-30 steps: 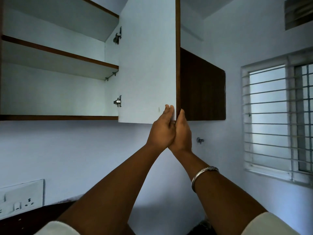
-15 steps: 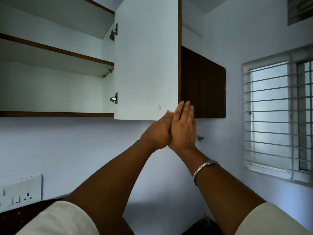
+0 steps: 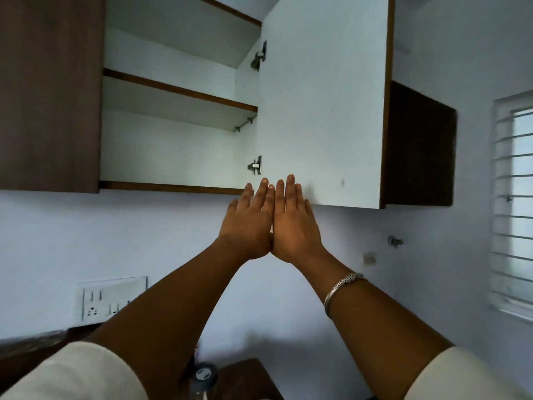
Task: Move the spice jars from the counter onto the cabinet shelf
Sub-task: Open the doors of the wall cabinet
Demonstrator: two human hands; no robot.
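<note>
The wall cabinet stands open, its white door point(image 3: 320, 105) swung out to the right. Inside are a bare lower shelf point(image 3: 170, 186) and an upper shelf point(image 3: 178, 93), nothing on either. My left hand point(image 3: 248, 223) and my right hand point(image 3: 294, 223) are raised side by side, fingers straight and together, just below the door's lower left corner. Neither holds anything. A jar with a grey lid point(image 3: 205, 376) shows on the dark counter point(image 3: 245, 376) at the bottom, between my forearms.
A closed brown cabinet door point(image 3: 49, 90) hangs left of the opening. A switch and socket plate point(image 3: 111, 298) sits on the wall at lower left. A barred window point(image 3: 516, 203) is at the right, with a small wall tap point(image 3: 394, 241) beside it.
My hands have left the door's outer edge, flattened out and moved left to the hinge side. The view has shifted left and down, bringing the left door and the jar into sight.
</note>
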